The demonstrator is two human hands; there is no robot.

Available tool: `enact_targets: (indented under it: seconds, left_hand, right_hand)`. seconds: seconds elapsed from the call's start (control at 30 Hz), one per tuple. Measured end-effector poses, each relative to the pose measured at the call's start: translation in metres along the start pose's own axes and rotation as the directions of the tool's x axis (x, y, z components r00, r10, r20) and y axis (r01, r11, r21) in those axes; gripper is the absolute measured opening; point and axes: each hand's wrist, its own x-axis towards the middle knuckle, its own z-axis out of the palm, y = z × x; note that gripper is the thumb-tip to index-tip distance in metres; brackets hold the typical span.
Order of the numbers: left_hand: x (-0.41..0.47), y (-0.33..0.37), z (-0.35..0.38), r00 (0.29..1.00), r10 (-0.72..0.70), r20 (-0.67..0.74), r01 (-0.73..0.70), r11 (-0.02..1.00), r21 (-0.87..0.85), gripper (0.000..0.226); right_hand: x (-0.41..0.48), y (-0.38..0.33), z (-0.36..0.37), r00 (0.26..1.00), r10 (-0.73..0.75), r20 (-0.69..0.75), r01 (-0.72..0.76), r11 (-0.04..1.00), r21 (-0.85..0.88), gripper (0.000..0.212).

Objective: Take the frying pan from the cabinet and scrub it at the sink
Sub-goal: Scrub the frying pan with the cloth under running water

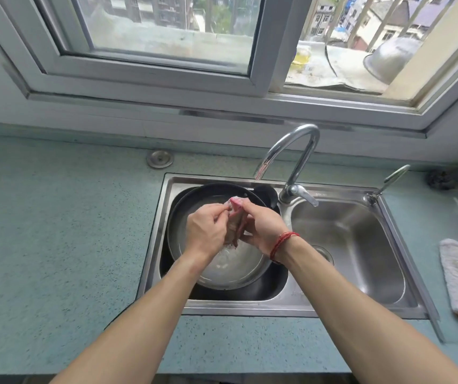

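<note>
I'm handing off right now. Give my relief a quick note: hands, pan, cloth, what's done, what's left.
Left hand and right hand: both gripping the wet cloth over the pan, apparently wringing it.
Pan: already out of the cabinet, sitting in the left sink basin with water in it, under the faucet.
Right basin: nothing in it.
Left to do: scrub the pan with the cloth, probably rinse after.
</note>
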Motion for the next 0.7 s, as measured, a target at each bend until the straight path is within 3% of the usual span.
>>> enact_targets:
  seconds: [0.27, 0.43, 0.53, 0.6, 0.7]
  left_hand:
    - [0.001, 0.013, -0.001, 0.996, -0.002, 0.094, 0.006, 0.999, -0.05, 0.025]
    - [-0.001, 0.014, -0.002, 0.999, 0.038, 0.007, -0.038, 0.999, 0.033, 0.009]
    - [0.001, 0.018, -0.005, 0.999, -0.033, -0.018, 0.034, 0.998, 0.058, 0.013]
    - [0.008, 0.017, -0.008, 0.988, -0.148, -0.034, 0.145, 0.986, -0.078, 0.014]
    - [0.017, 0.007, -0.019, 0.946, -0.322, 0.03, 0.311, 0.877, -0.367, 0.017]
  right_hand:
    - [-0.009, -0.008, -0.003, 1.0, 0.007, -0.022, -0.006, 0.999, 0.044, 0.026]
    - [-0.015, -0.012, -0.001, 1.0, -0.02, 0.004, 0.02, 0.999, -0.027, 0.031]
    - [-0.014, -0.014, -0.003, 0.998, -0.055, -0.014, 0.054, 0.995, -0.085, 0.03]
    - [-0.013, -0.019, -0.008, 0.995, -0.087, -0.052, 0.079, 0.987, -0.14, 0.03]
    - [-0.011, -0.028, -0.02, 0.983, -0.106, -0.147, 0.076, 0.977, -0.197, 0.036]
